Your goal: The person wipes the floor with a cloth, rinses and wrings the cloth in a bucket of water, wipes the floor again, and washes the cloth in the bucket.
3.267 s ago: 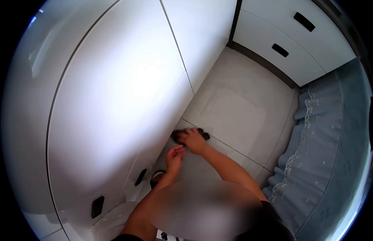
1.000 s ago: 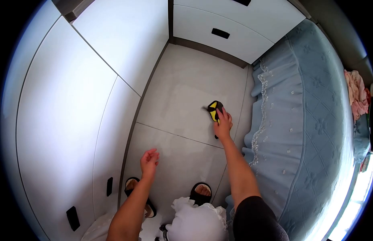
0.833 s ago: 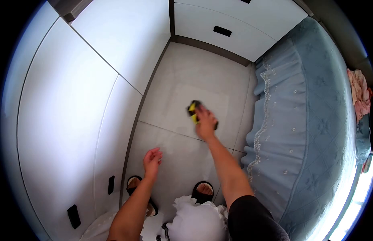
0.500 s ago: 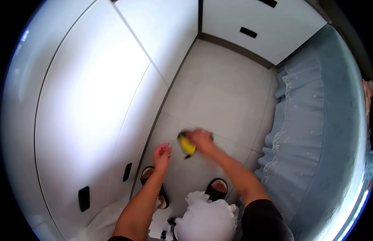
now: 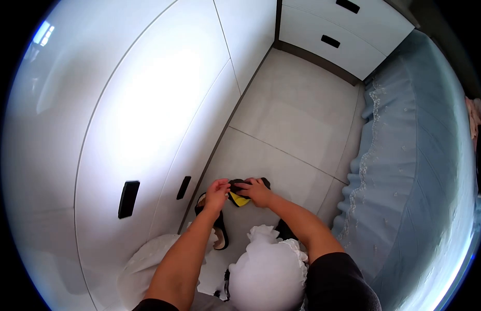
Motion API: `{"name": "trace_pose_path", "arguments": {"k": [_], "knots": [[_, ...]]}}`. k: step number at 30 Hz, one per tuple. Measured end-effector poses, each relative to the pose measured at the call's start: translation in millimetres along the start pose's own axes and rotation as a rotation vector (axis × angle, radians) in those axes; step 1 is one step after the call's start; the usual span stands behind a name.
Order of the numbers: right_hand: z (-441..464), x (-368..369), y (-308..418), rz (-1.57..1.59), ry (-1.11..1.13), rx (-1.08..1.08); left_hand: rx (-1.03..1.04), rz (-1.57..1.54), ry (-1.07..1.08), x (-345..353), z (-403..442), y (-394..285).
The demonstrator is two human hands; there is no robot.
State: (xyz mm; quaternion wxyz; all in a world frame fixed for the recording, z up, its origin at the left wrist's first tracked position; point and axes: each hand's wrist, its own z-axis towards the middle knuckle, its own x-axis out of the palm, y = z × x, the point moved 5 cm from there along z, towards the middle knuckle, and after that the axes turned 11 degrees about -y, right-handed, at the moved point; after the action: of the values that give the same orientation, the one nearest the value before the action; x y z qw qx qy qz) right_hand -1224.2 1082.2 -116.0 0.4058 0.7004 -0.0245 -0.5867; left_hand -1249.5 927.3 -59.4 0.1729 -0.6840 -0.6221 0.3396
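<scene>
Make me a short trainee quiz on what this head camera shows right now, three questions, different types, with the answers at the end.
1. Multiple choice: Which bright colour shows on the dark item at the right hand?
A) red
B) yellow
C) green

2. True or false: The left hand is close to the dark item.

3. Count: How many black handles show on the white cabinet front at the left of the picture?

Key: 1. B; 2. True; 3. Two.
</scene>
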Motion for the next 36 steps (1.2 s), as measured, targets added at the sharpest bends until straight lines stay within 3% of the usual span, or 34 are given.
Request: {"name": "trace_pose_path", "arguments": {"k": [2, 5, 7, 11, 14, 21, 25, 28, 31, 35, 36], "knots": [[-10, -9, 3, 0.043, 0.07, 0.078, 0.016, -0.001, 0.004, -6, -8, 6], [-21, -7, -1, 0.149, -0.021, 0.226, 0.08, 0.027, 0.013, -10, -18, 13], [-32, -23, 1, 0.216, -0.125, 0.363, 0.075, 0.04, 0.021, -6, -28, 18], [-61, -50, -17, 0.244, -0.563, 0.411, 0.109, -0.027, 0.098, 10, -39, 23], [-86, -81, -21, 0.292, -0.621, 0.553, 0.13, -0.026, 0.133, 13, -47, 36], [-143, -131, -5, 0.21, -0.816, 0.661, 0.223, 0.019, 0.167, 16, -47, 71], [-181, -116, -18, 0.092, -0.912, 0.81, 0.21, 0.085, 0.191, 25, -58, 72], [-223, -75, -20, 0.089, -1.12, 0.898, 0.186, 0.065, 0.229, 46, -58, 86], [-252, -34, 1, -0.36, -0.974, 1.221, 0.124, 0.109, 0.309, 65, -68, 91], [-248, -20, 0, -0.523, -0.503, 0.826, 0.11, 0.075, 0.315, 79, -73, 82], [-250, -19, -4, -0.458, -0.555, 0.864, 0.11, 0.081, 0.316, 80, -71, 80]]}}
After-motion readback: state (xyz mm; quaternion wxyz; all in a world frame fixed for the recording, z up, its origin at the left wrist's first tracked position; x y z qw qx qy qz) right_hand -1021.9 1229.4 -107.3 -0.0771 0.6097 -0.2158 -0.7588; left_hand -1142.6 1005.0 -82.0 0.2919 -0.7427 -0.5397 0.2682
